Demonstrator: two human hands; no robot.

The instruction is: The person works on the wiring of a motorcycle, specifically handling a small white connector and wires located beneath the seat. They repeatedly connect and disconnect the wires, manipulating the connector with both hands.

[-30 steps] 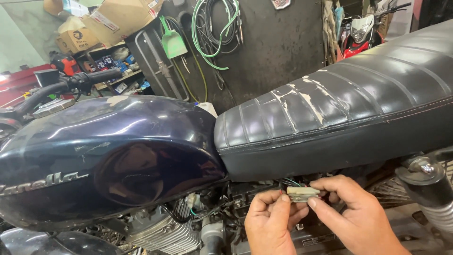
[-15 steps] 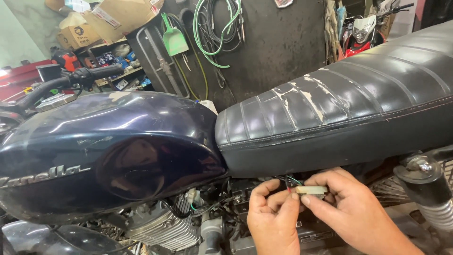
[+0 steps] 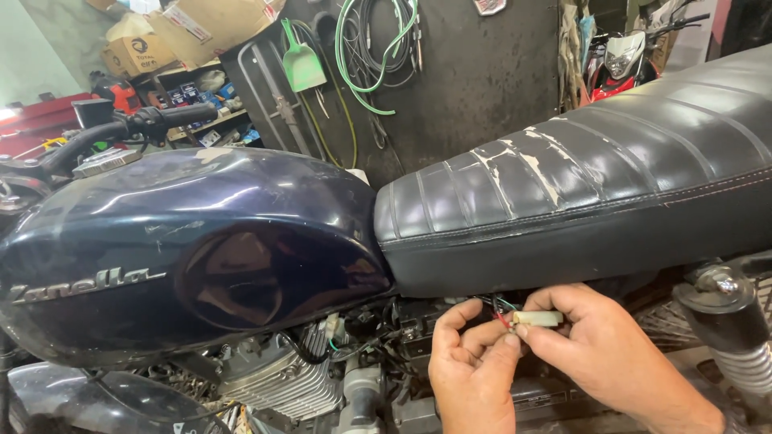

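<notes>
While pinched at the fingertips of the right hand (image 3: 611, 358), sits just under the black seat (image 3: 579, 209): a white wire connector (image 3: 537, 318). Left hand (image 3: 470, 366) fingers curled narrow at its coloured wires (image 3: 497, 309), beside the dark-blue fuel tank (image 3: 193, 249).

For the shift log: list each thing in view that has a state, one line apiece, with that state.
left hand: fingers pinching the coloured wires by the connector
right hand: gripping the connector
white connector: held under the seat, wires attached
coloured wires: running from the connector up under the seat
seat: mounted, black cover cracked and peeling
fuel tank: mounted, dark blue, glossy
green hose: coiled, hanging on the wall
</notes>
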